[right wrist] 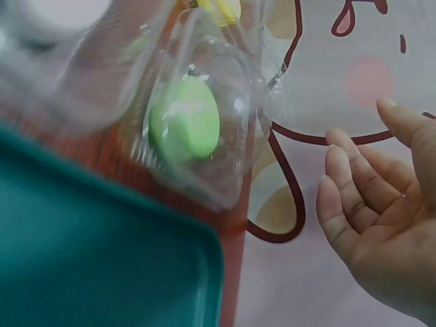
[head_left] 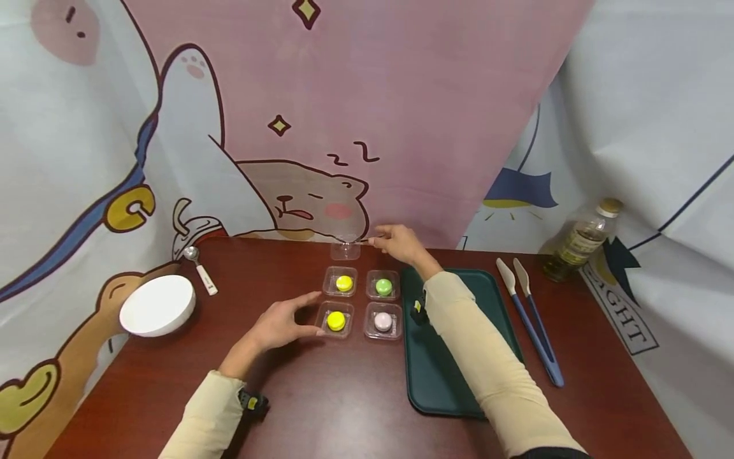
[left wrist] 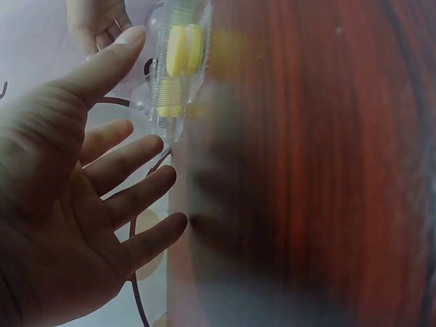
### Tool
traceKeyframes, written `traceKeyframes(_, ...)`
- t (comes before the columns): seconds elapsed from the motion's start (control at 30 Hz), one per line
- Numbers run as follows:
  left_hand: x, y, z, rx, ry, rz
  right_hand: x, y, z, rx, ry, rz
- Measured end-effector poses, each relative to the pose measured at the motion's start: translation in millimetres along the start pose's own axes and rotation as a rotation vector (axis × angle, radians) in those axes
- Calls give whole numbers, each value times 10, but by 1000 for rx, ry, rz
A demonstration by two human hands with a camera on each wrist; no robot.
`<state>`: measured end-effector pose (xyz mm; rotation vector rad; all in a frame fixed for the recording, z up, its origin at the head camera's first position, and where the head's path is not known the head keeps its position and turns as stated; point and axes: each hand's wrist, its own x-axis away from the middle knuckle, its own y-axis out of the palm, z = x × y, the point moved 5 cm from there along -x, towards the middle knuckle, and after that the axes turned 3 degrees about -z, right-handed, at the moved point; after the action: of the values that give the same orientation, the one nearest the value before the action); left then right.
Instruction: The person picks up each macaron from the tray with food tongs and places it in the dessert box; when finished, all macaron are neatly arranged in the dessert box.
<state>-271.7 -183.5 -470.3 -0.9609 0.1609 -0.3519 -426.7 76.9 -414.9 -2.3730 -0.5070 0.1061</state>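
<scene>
Several small clear plastic boxes stand together on the table, each holding one macaron. The front-left box holds a yellow macaron (head_left: 336, 320), and my left hand (head_left: 281, 325) is beside it, thumb and fingers spread, thumb tip right at its edge. Behind it is another yellow macaron (head_left: 344, 283); a clear lid (head_left: 345, 251) shows beyond its box. On the right are a green macaron (head_left: 383, 287) and, nearer, a pale pink macaron (head_left: 382, 321). Past the green one's box, my right hand (head_left: 398, 242) reaches toward the back edge, fingers loosely bent, holding nothing.
A dark green tray (head_left: 441, 376) lies under my right forearm. Blue-handled tongs (head_left: 536, 325) and an oil bottle (head_left: 579, 245) are farther right. At the left are a white bowl (head_left: 157, 306) and a small scoop (head_left: 201, 270). A printed cloth (head_left: 436, 115) hangs behind the table.
</scene>
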Motion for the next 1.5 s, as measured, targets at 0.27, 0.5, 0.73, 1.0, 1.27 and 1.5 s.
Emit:
traceKeyframes(0.27, -41, 24, 3, 3, -44, -20, -268, 79, 37, -376, 186, 19)
traceKeyframes(0.5, -66, 42, 5, 4, -59, -40, -351, 133, 22, -429, 291, 63)
traceKeyframes(0.73, -70, 58, 12, 3, -57, -51, -445, 227, 71, -213, 357, 90)
traceKeyframes(1.0, -84, 67, -15, 23, -60, -44, -539, 373, 74, -5, 414, 24)
traceKeyframes(1.27, -79, 51, -42, 24, -71, -56, -608, 451, 14, 190, 413, -21)
traceKeyframes(1.5, -78, 67, -78, 26, -72, -61, -588, 511, 78, -1, 442, -53)
